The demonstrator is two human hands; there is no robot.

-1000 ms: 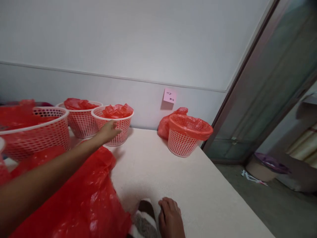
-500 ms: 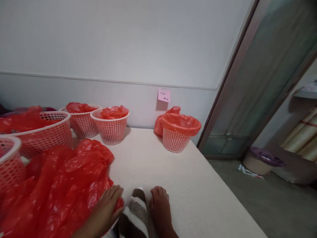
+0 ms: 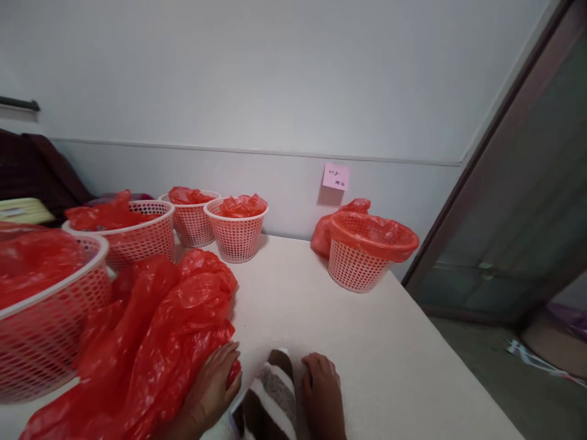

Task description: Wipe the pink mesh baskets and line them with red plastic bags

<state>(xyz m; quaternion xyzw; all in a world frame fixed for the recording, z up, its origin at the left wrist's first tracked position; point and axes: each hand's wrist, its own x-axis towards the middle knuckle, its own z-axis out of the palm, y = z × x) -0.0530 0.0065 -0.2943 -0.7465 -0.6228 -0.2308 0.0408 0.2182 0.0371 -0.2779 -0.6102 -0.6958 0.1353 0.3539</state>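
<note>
At the bottom of the view my left hand [image 3: 213, 380] is closed round an edge of a red plastic bag [image 3: 160, 342], a bit of which shows between thumb and fingers. The rest of the bag spreads crumpled to the left. My right hand [image 3: 323, 391] lies on the white table [image 3: 284, 299] with its fingers stretched forward, holding nothing that I can see. Between the two hands is a striped fuzzy cloth [image 3: 273, 391] in brown, grey and white.
Pink mesh baskets [image 3: 237, 238] with red bags in them stand on the left, one large basket [image 3: 41, 330] nearest. Another basket [image 3: 355, 269], its rim covered by a red bag, stands back right. A pink note [image 3: 336, 176] is on the wall. The table's right edge slants past it.
The view has turned left, so everything sits farther right and more of the left baskets shows. Both hands keep much the same pose.
</note>
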